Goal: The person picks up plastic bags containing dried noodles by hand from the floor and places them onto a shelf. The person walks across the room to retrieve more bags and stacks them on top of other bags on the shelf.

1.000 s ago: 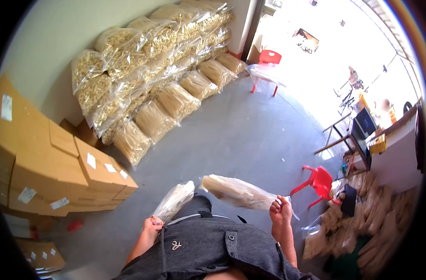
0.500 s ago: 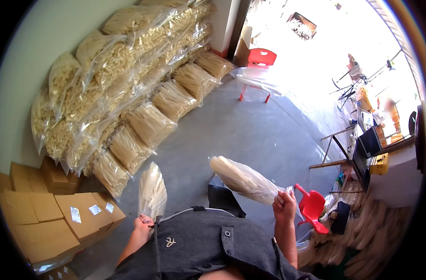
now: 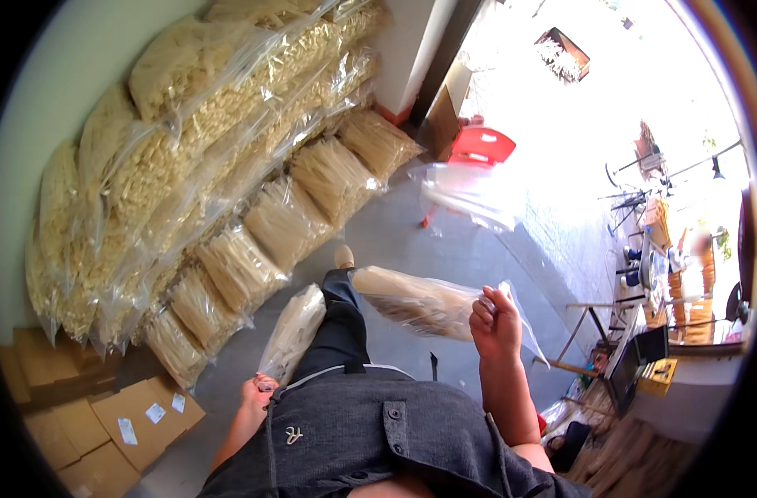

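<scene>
My left hand is closed on the gathered end of a clear plastic bag of pale sticks, which hangs beside my left leg. In my right hand, raised and closed, is the twisted neck of a second bag of pale sticks. That bag stretches out to the left in front of me, its loose plastic trailing past my fist. Both bags hang clear of the floor. Ahead on the left, similar filled bags stand in a row before a tall stack of larger bags.
Cardboard boxes sit at the lower left. A red chair with clear plastic sheeting over it stands by the bright doorway. To the right are a metal-legged table, a yellow crate and a heap of long bundles.
I have stepped forward, one leg now out in front. The bagged rows and red chair look nearer. My right hand has risen with its bag; both hands keep their hold.
</scene>
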Tool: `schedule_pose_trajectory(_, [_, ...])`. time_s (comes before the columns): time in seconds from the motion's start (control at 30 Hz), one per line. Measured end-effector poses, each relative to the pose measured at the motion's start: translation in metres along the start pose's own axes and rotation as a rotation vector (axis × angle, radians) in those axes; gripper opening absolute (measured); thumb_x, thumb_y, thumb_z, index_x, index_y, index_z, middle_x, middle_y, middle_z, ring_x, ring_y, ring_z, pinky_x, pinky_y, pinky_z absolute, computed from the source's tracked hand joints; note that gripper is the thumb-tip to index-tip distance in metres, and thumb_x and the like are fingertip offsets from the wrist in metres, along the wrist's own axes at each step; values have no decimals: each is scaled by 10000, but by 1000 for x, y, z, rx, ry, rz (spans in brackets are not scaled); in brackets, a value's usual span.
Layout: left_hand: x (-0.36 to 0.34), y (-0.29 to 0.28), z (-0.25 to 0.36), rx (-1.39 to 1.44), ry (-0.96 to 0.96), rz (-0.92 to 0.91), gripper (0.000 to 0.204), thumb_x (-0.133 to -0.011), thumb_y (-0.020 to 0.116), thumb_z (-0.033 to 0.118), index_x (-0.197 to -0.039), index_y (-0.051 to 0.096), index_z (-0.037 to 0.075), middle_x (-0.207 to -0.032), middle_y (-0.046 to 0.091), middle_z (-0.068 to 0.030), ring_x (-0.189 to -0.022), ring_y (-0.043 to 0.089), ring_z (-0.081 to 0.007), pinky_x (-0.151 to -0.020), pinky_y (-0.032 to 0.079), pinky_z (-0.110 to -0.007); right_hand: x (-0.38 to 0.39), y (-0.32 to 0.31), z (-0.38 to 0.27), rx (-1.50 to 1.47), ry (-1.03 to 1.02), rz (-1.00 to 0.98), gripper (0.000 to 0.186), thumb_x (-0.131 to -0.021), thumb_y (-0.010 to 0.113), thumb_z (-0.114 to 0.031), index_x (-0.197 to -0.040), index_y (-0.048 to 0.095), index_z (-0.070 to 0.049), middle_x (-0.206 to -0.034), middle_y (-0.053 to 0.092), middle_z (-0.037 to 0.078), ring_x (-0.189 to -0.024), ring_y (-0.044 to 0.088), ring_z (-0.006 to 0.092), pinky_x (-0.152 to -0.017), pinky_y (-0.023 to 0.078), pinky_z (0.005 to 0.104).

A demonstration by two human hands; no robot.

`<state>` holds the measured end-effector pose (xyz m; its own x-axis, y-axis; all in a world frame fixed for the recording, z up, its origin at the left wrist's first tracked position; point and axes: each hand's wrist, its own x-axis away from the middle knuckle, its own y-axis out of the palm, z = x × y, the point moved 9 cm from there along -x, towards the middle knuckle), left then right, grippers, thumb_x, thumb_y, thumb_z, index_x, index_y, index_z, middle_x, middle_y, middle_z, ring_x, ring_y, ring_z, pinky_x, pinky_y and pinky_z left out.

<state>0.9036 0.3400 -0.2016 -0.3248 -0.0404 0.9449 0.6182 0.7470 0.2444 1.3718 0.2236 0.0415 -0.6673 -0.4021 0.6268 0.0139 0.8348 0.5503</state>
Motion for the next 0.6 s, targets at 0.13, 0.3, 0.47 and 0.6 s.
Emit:
schedule_pose_trajectory(0.13, [-91,55,19,-150,-273,-357,148,-764,418,67,-619,427,93,-509,339,32,-428,317,-88,-426,305,-247,-135,110,-10,116,54,-50,96,-802,480,-47,-757,399,-72,-558,349,-9,-407,298,61,-320,221,172])
schedule_pose_trajectory(0.3, [-70,168,-13,306,-153,-32,150,-751,455,114,-604,430,101,-489,335,34,-374,290,-77,-402,308,-255,-267,239,-60,94,-1,-180,166,-758,497,5,-802,374,-97,-555,352,-5,-425,321,69,-346,228,185])
schedule_pose_trajectory(0.47, [-60,264,-22,288,79,-130,122,-781,420,101,-664,454,98,-483,351,40,-375,307,-73,-434,313,-221,-360,280,-82,244,-35,-149,157,-753,482,8,-820,381,-92,-562,367,-13,-421,312,57,-347,225,190])
schedule_pose_trajectory(0.6, [-73,338,-46,395,108,-108,141,-803,397,109,-678,462,100,-460,343,57,-377,333,-64,-382,279,-197,-463,236,-47,400,23,-47,113,-748,500,-14,-738,416,-89,-553,398,1,-401,329,72,-340,244,202])
